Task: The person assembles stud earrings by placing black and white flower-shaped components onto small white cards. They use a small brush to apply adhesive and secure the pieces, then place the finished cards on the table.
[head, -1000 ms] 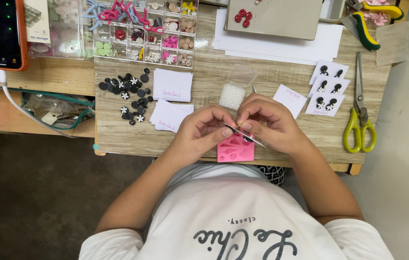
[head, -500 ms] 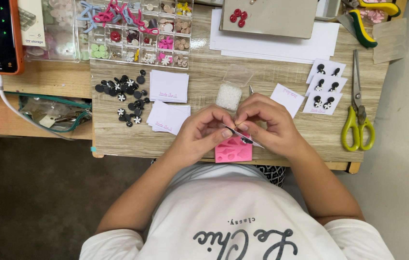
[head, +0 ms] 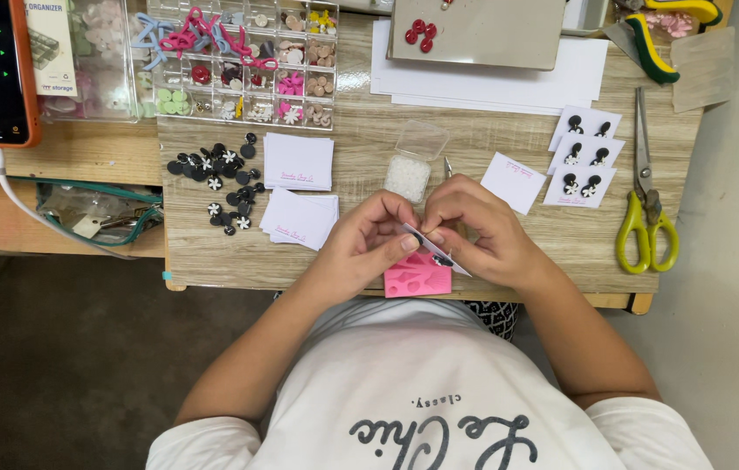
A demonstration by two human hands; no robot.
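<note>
Two bare hands meet at the near edge of the pale wooden table (head: 369, 165): the left hand (head: 361, 248) and right hand (head: 483, 235) both pinch a small white card with a black earring (head: 429, 246) between fingertips, held just above a pink silicone mould (head: 417, 277) that lies at that edge. The card is small and gripped only at its rims, so it could likely bend or slip, and a loose earring piece might drop off the near edge to the floor. Three finished white cards with black flower earrings (head: 583, 157) lie towards the right edge, beside one pair of yellow-handled scissors (head: 646, 209). One blank white card (head: 513, 181) sits near the right hand. One clear plastic box of white beads (head: 411, 165) stands mid-table. Two stacks of blank white cards (head: 298, 187) lie left of centre, next to a scatter of black round pieces (head: 221, 187), too many to count surely.
</note>
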